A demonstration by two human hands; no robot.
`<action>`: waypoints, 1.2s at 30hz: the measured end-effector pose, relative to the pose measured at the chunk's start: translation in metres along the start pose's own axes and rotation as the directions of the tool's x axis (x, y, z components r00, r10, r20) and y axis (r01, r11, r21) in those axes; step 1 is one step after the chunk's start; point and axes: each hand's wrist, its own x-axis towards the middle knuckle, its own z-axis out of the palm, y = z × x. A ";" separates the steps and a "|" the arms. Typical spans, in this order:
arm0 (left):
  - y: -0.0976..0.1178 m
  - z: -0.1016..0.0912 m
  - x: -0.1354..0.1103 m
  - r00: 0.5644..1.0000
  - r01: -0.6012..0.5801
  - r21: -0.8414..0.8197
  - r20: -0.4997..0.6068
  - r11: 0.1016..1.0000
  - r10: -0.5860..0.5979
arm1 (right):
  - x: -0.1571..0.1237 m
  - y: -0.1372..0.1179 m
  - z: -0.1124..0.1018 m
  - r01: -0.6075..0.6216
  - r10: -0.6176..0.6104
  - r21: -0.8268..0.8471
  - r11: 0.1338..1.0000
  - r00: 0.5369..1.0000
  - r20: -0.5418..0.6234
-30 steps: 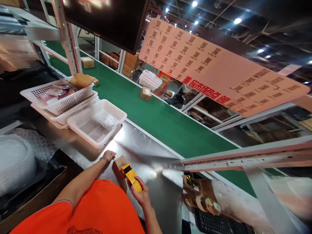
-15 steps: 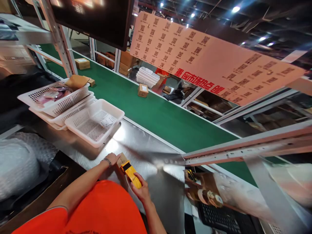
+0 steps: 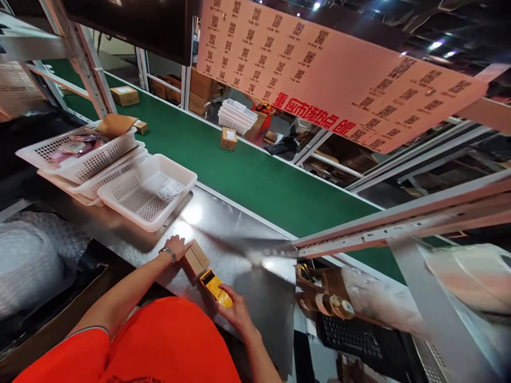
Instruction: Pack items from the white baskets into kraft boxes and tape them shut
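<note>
A small brown cardboard box (image 3: 196,257) lies on the metal table in front of me. My left hand (image 3: 176,247), with a metal bracelet at its wrist, holds the box at its far left edge; part of its fingers is hard to make out. In my right hand (image 3: 235,308) is a yellow tape dispenser (image 3: 216,287), the fingers wrapped round its rear end. Its dark front end meets the near right edge of the box.
White plastic baskets (image 3: 147,215) stand on the metal table (image 3: 255,319) at the left, one holding pink packets. Beyond runs a green conveyor belt (image 3: 191,149) carrying small boxes (image 3: 228,138). A metal post (image 3: 383,223) and a keyboard (image 3: 351,338) are at the right. Bubble wrap (image 3: 32,266) lies left.
The tape dispenser has drawn back from over the box to its near right edge, baring the box top. My left hand stays at the far left edge. The view has shifted slightly.
</note>
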 end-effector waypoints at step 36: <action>-0.136 -0.003 0.001 0.926 -0.366 0.027 0.114 0.930 0.361 | 0.101 -0.114 0.014 0.051 0.095 -0.302 0.952 0.887 0.452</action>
